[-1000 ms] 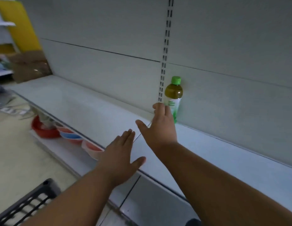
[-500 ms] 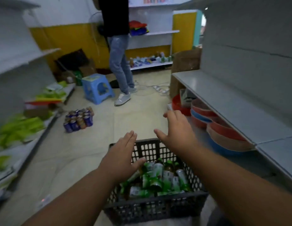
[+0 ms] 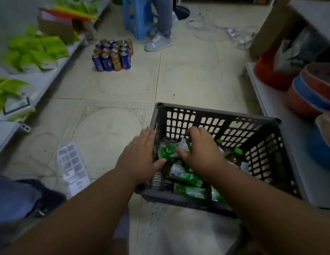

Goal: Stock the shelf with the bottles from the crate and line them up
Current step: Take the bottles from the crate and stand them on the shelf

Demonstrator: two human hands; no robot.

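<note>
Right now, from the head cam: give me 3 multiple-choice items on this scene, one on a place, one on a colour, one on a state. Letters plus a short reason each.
1. Where does the pack of cans stand?
A. on the floor, beyond the crate
B. inside the crate
C. on the right-hand shelf

2. What colour is the stool at the top of the view?
A. red
B. blue
C. black

3. What is the right hand doing?
A. hanging idle outside the crate
B. lying flat on the floor
C. gripping a bottle inside the crate

Answers:
1 A: the cans stand on the floor tiles, away from the crate.
2 B: its legs and seat are blue.
3 C: its fingers curl round a green-labelled bottle, while the left hand rests on the crate's left rim.
</note>
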